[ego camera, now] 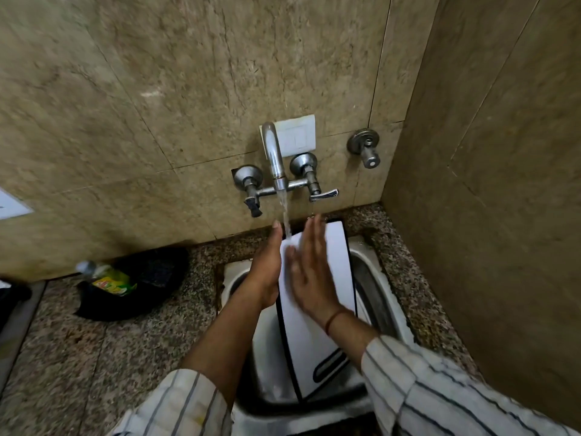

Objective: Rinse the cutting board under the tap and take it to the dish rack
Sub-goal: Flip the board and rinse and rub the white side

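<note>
Over the sink (372, 272), the white cutting board (339, 265) runs lengthwise from near to far, with its handle slot at the near end and its far end under the tap (276, 158). The right hand (311, 272) presses flat on its face with straight fingers. The left hand (267, 269) braces its left edge, fingers extended.

I count one cutting board (336, 269) and one sink (374, 294). There are two hands, the left hand (267, 269) and the right hand (309, 272). There are two striped sleeves, a left sleeve (176, 407) and a right sleeve (440, 388), and one wristband (334, 319).

On the wall there is one tap spout (273, 152) with one stream of water (285, 215). It has two handles, a left handle (253, 206) and a right handle (323, 194), and there is one separate valve (366, 149). There are two white plates, a middle plate (298, 135) and an edge plate (11, 207).

The tabletop (78, 357) carries one bottle (108, 278) and one black bowl (151, 278).
</note>
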